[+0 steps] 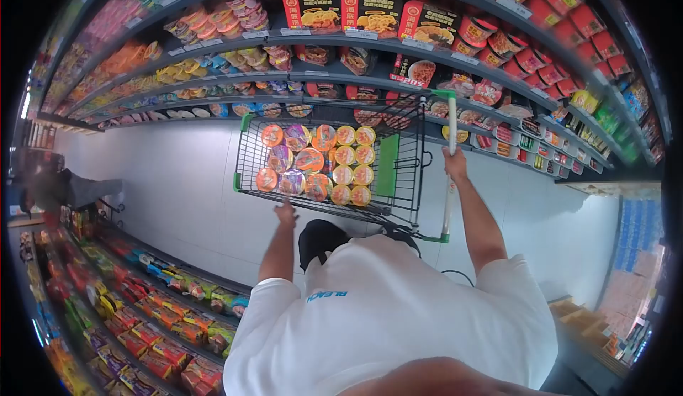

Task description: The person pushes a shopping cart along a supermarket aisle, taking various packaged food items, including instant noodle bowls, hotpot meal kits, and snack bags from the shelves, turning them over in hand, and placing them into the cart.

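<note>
The black wire-mesh shopping cart (pixel 388 165) holds round orange- and purple-lidded tubs (pixel 309 160) toward its left, round yellow-lidded tubs (pixel 343 155) toward its right. The right hand (pixel 456 165) is on the white cylindrical handle (pixel 452 127) at its right end; the left hand (pixel 286 213) is just outside its near side. Long grey shelves (pixel 279 39) line its far side. Left of it is a blurred figure (pixel 64 184), probably a person.

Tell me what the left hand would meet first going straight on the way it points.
Most likely the near wire side of the shopping cart, before the round-lidded containers inside; depth is unclear, so the left hand may already be touching it.
</note>
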The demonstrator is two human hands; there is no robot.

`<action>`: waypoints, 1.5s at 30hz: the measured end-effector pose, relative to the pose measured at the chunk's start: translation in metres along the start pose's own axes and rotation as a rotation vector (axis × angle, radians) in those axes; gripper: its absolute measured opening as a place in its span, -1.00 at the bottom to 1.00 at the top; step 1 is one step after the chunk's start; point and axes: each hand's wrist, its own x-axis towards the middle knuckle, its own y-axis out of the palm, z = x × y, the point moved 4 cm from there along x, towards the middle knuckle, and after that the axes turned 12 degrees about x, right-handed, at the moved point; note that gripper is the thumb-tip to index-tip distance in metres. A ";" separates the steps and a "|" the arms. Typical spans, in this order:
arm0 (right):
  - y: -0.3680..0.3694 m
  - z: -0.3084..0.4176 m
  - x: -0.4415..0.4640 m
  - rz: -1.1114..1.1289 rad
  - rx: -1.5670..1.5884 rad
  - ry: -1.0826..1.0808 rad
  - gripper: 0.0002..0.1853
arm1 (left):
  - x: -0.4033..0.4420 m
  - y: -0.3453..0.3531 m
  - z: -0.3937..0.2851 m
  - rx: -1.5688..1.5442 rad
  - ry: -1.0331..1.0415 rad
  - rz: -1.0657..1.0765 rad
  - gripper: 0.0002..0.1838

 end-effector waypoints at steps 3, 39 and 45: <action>-0.024 -0.020 0.029 0.008 -0.033 0.030 -0.48 | 0.012 -0.044 -0.047 0.323 0.019 -0.258 -0.03; 0.118 0.481 0.092 -0.054 -0.653 -0.829 -0.46 | 0.101 -0.011 -0.127 1.677 0.967 0.512 -0.57; 0.121 0.494 0.126 0.254 -0.739 -0.768 -0.18 | 0.066 -0.039 -0.150 1.431 0.729 0.430 -0.51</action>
